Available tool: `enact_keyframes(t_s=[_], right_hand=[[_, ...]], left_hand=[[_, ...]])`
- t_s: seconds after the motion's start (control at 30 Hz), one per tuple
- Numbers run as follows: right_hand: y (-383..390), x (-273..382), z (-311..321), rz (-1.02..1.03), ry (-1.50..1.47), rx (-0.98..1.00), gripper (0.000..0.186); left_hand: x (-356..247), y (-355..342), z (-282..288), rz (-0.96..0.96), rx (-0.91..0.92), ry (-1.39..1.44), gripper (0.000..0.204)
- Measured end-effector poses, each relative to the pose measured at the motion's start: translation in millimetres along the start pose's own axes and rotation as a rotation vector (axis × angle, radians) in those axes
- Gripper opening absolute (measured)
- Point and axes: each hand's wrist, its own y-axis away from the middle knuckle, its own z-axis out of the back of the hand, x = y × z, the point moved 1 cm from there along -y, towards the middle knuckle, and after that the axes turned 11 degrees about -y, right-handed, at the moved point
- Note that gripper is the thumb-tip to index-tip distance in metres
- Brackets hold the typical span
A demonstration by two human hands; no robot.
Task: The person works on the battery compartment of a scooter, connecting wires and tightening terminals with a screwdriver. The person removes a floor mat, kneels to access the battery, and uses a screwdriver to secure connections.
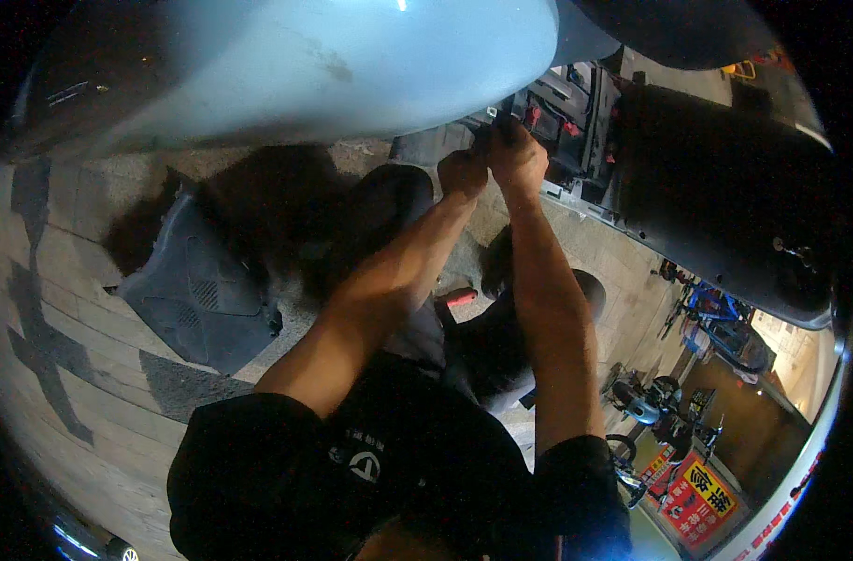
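Observation:
My left hand and my right hand are side by side at the edge of a glossy light-blue vehicle body. Both are closed, with fingers curled around something dark that I cannot make out. Just beyond and to the right of them is an exposed compartment with dark parts. Red connectors show inside it. Between my knees, a tool with a red handle lies low down, partly hidden by my leg.
A dark grey plastic cover lies on the paving at my left. A large black panel rises on the right, beside the compartment. Farther right stand a blue bicycle, a scooter and a red-and-yellow sign.

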Motion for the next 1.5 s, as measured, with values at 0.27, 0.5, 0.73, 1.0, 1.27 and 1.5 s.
enact_keyframes(t_s=[0.27, 0.5, 0.73, 1.0, 1.27, 1.5], right_hand=[[18, 5, 10, 0.297, -0.217, -0.202, 0.025], [105, 2, 40, 0.319, -0.325, -0.069, 0.024], [122, -32, 40, 0.133, -0.624, -0.152, 0.026], [120, 5, 54, 0.185, -0.597, -0.052, 0.027], [111, -9, 49, -0.117, -1.222, -0.024, 0.014], [63, -41, 23, -0.149, -1.617, -0.120, 0.011]], left_hand=[[0, 22, 57, 0.714, 0.519, 1.263, 0.038], [-4, 45, 102, 0.725, 0.915, 2.126, 0.056], [-20, 45, 106, 0.636, 0.988, 2.186, 0.063], [-27, 46, 114, 0.386, 0.906, 2.073, 0.062], [-23, 40, 117, 0.340, 0.950, 2.207, 0.064], [-14, 40, 109, 0.561, 0.777, 1.988, 0.045]])
